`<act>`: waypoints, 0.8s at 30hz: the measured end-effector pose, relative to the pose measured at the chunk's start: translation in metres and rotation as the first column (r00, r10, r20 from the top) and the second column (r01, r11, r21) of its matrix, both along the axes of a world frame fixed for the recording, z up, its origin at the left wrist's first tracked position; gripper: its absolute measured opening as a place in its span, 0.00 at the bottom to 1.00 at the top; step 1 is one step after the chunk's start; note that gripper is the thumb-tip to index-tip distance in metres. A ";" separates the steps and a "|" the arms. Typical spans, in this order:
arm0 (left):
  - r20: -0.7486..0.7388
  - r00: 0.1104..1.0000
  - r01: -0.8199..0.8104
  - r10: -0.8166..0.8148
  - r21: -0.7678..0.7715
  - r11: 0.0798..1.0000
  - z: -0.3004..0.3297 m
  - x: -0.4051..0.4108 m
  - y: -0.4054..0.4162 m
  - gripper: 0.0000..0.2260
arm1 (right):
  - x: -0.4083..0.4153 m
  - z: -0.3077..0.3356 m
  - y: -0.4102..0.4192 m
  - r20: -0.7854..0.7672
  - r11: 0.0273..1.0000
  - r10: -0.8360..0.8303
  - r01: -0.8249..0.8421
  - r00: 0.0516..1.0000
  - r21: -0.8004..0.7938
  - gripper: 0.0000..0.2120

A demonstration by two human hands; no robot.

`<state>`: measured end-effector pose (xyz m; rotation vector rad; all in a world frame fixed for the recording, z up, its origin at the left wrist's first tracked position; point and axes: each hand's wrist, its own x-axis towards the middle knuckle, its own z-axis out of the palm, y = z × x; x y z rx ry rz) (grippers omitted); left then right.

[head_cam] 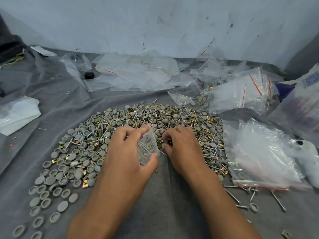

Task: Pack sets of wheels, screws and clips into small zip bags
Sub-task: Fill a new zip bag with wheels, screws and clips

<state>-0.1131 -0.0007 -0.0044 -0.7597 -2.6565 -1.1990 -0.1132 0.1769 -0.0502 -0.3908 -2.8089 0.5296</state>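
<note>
Head view: left hand pinches small zip bag holding screws and a clip, over the parts pile. Right hand fingers curled, picking in pile; contents hidden.

I see soft, even, cool light and faint shadows; glare glints on the plastic bags at right, edges bow outward, and the corners blur slightly.
</note>
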 end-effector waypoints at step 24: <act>-0.025 1.000 0.019 -0.019 0.011 1.000 0.003 0.000 0.006 0.24 | 0.037 0.057 -0.016 -0.450 0.701 0.245 -0.478 0.859 -0.529 0.10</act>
